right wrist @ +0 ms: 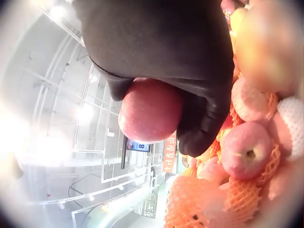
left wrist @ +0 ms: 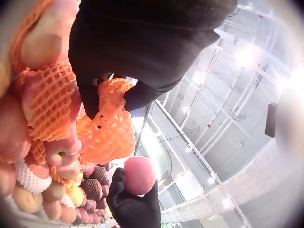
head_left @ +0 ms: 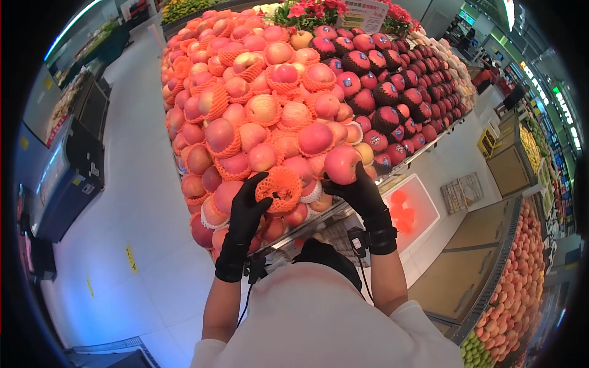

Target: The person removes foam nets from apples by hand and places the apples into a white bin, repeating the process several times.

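My left hand (head_left: 246, 211), in a black glove, pinches an orange foam net (head_left: 280, 189) between thumb and fingers; the left wrist view shows the net (left wrist: 108, 126) hanging from the fingertips with no fruit visible in it. In my gloved right hand (head_left: 366, 199) is a bare red apple (head_left: 342, 164), held between thumb and fingers. The right wrist view shows that apple (right wrist: 151, 110) against the glove. Both hands are over the near edge of the heaped apples (head_left: 264, 157), a short distance apart.
Dark-netted red apples (head_left: 386, 93) fill the pile's right side. A white bin (head_left: 429, 195) with orange-red pieces stands on the floor at right. Beyond it are brown crates (head_left: 457, 279) and another fruit stand (head_left: 512, 300). Red flowers (head_left: 313, 12) and a sign (head_left: 363, 15) top the pile.
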Demonstrator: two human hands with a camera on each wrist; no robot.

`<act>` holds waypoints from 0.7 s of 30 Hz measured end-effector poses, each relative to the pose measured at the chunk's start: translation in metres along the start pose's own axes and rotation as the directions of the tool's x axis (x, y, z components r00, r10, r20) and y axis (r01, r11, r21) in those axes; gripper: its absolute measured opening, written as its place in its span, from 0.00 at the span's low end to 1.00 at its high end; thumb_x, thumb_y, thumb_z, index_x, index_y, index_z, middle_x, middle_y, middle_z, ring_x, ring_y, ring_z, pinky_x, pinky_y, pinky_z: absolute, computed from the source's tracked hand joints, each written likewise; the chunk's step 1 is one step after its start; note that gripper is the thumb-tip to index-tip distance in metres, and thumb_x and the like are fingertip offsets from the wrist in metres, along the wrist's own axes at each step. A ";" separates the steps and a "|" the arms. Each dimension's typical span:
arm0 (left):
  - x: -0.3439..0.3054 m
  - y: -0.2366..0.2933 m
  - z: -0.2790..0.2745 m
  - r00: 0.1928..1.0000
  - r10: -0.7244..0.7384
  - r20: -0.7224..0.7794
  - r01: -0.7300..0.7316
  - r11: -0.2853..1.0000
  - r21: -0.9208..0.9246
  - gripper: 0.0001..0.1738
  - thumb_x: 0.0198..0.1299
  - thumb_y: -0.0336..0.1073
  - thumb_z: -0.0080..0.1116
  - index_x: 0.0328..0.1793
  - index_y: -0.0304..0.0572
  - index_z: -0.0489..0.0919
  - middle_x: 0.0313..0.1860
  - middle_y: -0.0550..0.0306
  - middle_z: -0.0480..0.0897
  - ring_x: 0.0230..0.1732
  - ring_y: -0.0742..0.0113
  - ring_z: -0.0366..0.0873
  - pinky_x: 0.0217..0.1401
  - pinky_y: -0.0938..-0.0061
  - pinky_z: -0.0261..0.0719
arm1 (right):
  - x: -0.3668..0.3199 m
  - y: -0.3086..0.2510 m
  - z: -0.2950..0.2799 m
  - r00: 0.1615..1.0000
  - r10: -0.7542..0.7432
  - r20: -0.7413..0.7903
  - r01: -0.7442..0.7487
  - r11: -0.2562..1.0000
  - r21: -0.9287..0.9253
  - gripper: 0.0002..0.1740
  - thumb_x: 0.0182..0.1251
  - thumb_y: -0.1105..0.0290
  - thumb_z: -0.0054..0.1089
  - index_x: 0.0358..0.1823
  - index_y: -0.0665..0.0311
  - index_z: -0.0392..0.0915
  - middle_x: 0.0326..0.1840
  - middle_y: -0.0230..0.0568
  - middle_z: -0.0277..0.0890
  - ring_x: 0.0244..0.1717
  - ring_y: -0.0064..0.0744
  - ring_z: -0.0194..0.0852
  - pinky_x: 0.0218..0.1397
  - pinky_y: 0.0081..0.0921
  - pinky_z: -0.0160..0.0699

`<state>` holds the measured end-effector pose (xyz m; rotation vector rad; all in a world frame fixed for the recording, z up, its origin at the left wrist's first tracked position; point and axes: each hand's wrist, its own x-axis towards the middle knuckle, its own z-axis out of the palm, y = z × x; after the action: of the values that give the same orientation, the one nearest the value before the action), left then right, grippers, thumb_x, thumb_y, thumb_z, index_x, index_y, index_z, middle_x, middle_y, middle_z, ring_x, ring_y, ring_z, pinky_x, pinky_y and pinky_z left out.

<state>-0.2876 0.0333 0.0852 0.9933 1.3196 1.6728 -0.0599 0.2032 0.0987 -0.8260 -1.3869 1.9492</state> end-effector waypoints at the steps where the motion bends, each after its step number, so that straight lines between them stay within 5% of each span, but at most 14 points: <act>1: 0.000 0.001 0.003 0.999 -0.025 0.020 0.025 1.000 -0.019 0.29 0.59 0.21 0.60 0.69 0.34 0.70 0.63 0.50 0.76 0.65 0.63 0.73 0.69 0.70 0.72 | -0.006 -0.003 -0.005 0.993 -0.119 -0.008 0.116 0.981 -0.153 0.37 0.80 0.44 0.35 0.58 0.80 0.67 0.48 0.55 0.81 0.46 0.43 0.84 0.52 0.35 0.83; 5: 0.002 -0.007 0.011 0.992 -0.091 0.090 0.097 0.993 -0.067 0.29 0.61 0.22 0.60 0.69 0.34 0.70 0.64 0.50 0.76 0.65 0.62 0.73 0.68 0.70 0.72 | -0.009 0.013 -0.045 0.966 -0.221 -0.138 0.127 0.863 -0.489 0.37 0.78 0.45 0.42 0.61 0.79 0.65 0.48 0.53 0.81 0.45 0.41 0.84 0.51 0.33 0.83; 6: 0.003 -0.008 0.015 0.990 -0.098 0.105 0.106 0.991 -0.083 0.29 0.61 0.22 0.60 0.69 0.34 0.70 0.64 0.50 0.75 0.65 0.62 0.73 0.68 0.70 0.72 | -0.008 0.026 -0.061 0.941 -0.318 -0.115 0.158 0.714 -0.682 0.37 0.77 0.45 0.44 0.61 0.79 0.66 0.48 0.52 0.81 0.44 0.41 0.84 0.51 0.32 0.83; 8: 0.004 0.003 0.025 0.985 -0.108 0.132 0.116 0.991 -0.059 0.28 0.61 0.23 0.59 0.69 0.34 0.70 0.64 0.50 0.75 0.64 0.63 0.73 0.68 0.70 0.72 | -0.017 0.020 -0.061 0.929 -0.330 -0.166 0.133 0.719 -0.682 0.38 0.76 0.43 0.47 0.61 0.78 0.67 0.49 0.50 0.80 0.45 0.41 0.84 0.50 0.32 0.84; 10: 0.003 0.025 0.044 0.978 -0.115 0.172 0.114 0.993 0.020 0.28 0.62 0.25 0.58 0.70 0.34 0.70 0.63 0.51 0.76 0.64 0.63 0.73 0.68 0.71 0.72 | -0.030 0.012 -0.062 0.946 -0.171 -0.274 0.075 0.941 -0.329 0.40 0.74 0.40 0.49 0.62 0.77 0.67 0.51 0.50 0.79 0.47 0.41 0.83 0.50 0.32 0.84; 13: 0.007 0.015 0.052 0.977 -0.135 0.167 0.131 0.991 0.031 0.27 0.62 0.26 0.57 0.69 0.34 0.70 0.63 0.51 0.76 0.65 0.62 0.72 0.69 0.70 0.70 | -0.038 0.036 -0.099 0.959 -0.030 -0.280 0.036 0.999 0.018 0.42 0.73 0.38 0.50 0.65 0.75 0.65 0.54 0.50 0.77 0.49 0.43 0.82 0.48 0.32 0.85; 16: 0.019 -0.017 0.045 0.961 -0.138 0.241 0.152 0.988 -0.039 0.29 0.60 0.23 0.58 0.70 0.34 0.69 0.66 0.49 0.73 0.68 0.62 0.70 0.71 0.67 0.69 | -0.059 0.013 -0.077 0.914 -0.082 -0.398 0.104 0.994 0.035 0.24 0.75 0.56 0.52 0.60 0.70 0.69 0.49 0.47 0.80 0.48 0.39 0.82 0.51 0.32 0.82; 19: 0.020 -0.021 0.051 0.949 -0.131 0.285 0.161 0.983 -0.084 0.30 0.60 0.22 0.58 0.70 0.34 0.69 0.67 0.49 0.73 0.69 0.61 0.69 0.72 0.67 0.68 | -0.073 0.021 -0.088 0.867 -0.117 -0.484 -0.009 0.968 -0.250 0.23 0.73 0.54 0.55 0.58 0.65 0.72 0.46 0.47 0.80 0.46 0.41 0.81 0.51 0.37 0.81; 21: 0.018 -0.023 0.053 0.953 -0.144 0.268 0.179 0.978 -0.112 0.29 0.60 0.23 0.58 0.70 0.34 0.69 0.67 0.50 0.73 0.68 0.61 0.70 0.72 0.67 0.69 | -0.075 0.031 -0.106 0.840 -0.317 -0.440 -0.052 0.761 -0.647 0.23 0.70 0.54 0.57 0.56 0.63 0.73 0.43 0.46 0.80 0.45 0.42 0.81 0.51 0.39 0.81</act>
<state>-0.2439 0.0736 0.0729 0.9598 1.0711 1.4341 0.0652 0.1985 0.0519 -1.3982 -1.6958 0.9678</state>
